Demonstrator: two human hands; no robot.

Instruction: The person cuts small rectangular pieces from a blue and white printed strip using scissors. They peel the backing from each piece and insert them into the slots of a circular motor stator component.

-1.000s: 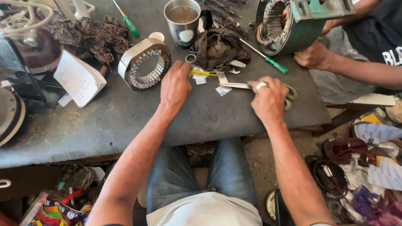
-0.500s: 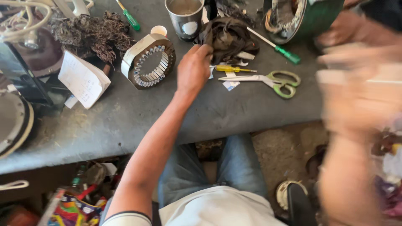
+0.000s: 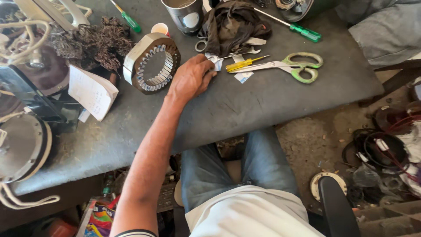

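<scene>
- The left hand (image 3: pixel 191 79) rests palm-down on the grey desk (image 3: pixel 272 101), about midway along its width, well back from the near edge.
- Its fingers (image 3: pixel 209 70) are curled loosely and touch a small white paper scrap (image 3: pixel 215 62); whether they pinch the scrap cannot be told.
- The right hand is out of view.
- The round grey metal stator core with a toothed inner ring (image 3: pixel 152 63) stands tilted on edge just beside the left hand, toward the far left of the desk.
- The green-handled scissors (image 3: pixel 291 66) lie flat, blades shut, pointing toward the hand, on the right half of the desk.
- A small yellow-handled screwdriver (image 3: pixel 242 64) lies just beside the scissor blades, near the fingertips.
- A crumpled dark brown cloth (image 3: pixel 234 22) lies near the far edge, behind the scrap.
- A steel cup (image 3: pixel 182 15) stands upright at the far edge, left of the cloth.
- A green-handled screwdriver (image 3: pixel 302 31) lies near the far right corner.
- A white notepad (image 3: pixel 92 92) leans near the left edge.
- A tangle of brown copper wire (image 3: pixel 94 41) lies behind the notepad.
</scene>
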